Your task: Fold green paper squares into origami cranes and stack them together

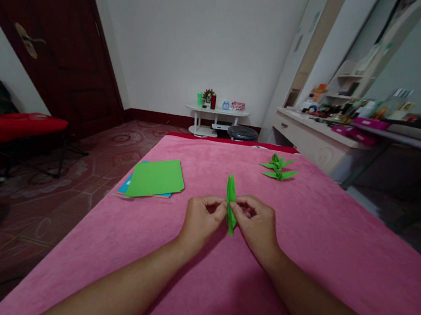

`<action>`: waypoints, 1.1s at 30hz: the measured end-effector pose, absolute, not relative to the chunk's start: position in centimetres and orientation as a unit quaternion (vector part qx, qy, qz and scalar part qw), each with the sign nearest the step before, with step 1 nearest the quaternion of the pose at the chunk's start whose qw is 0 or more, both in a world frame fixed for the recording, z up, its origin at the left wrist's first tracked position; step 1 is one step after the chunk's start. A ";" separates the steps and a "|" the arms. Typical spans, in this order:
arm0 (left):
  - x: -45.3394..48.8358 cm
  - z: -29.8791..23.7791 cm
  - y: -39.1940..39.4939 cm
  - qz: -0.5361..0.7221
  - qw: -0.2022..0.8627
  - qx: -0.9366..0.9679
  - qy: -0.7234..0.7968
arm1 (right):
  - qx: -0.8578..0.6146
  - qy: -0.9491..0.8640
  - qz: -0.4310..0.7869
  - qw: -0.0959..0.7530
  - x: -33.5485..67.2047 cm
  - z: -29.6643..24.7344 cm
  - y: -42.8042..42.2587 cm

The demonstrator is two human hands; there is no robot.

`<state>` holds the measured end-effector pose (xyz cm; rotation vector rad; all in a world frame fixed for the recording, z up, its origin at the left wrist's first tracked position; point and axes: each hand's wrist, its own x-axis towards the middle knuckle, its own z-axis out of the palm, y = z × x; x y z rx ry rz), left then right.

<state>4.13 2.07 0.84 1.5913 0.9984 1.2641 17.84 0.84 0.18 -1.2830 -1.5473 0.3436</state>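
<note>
A folded piece of green paper (pixel 230 192) stands upright, long and narrow, between my two hands over the pink cloth. My left hand (pixel 204 218) pinches it from the left side with thumb and forefinger. From the right, the thumb and fingers of my right hand (pixel 256 223) grip the same paper near its middle. Several finger parts are hidden behind the hands. Two green origami cranes (pixel 278 167) sit close together to the right, beyond my right hand. Farther left lies a stack of square paper (pixel 154 178), green on top with blue sheets showing beneath.
The pink cloth (pixel 134 289) covers the broad surface before me. Past its far edge stands a low white shelf (pixel 218 111) with small items. A cluttered dressing table (pixel 310 130) is on the right, a red chair (pixel 14 124) and a dark door (pixel 64 63) on the left.
</note>
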 end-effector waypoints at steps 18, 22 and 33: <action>4.1 1.0 2.1 0.507 0.527 0.562 0.386 | -0.532 -0.650 0.156 0.520 17.7 0.3 0.6; 4.1 0.7 2.3 0.510 0.530 0.552 0.394 | -0.530 -0.651 0.156 0.521 17.6 0.2 0.4; 4.2 0.1 2.7 0.526 0.523 0.534 0.407 | -0.491 -0.663 0.192 0.532 17.5 0.6 0.4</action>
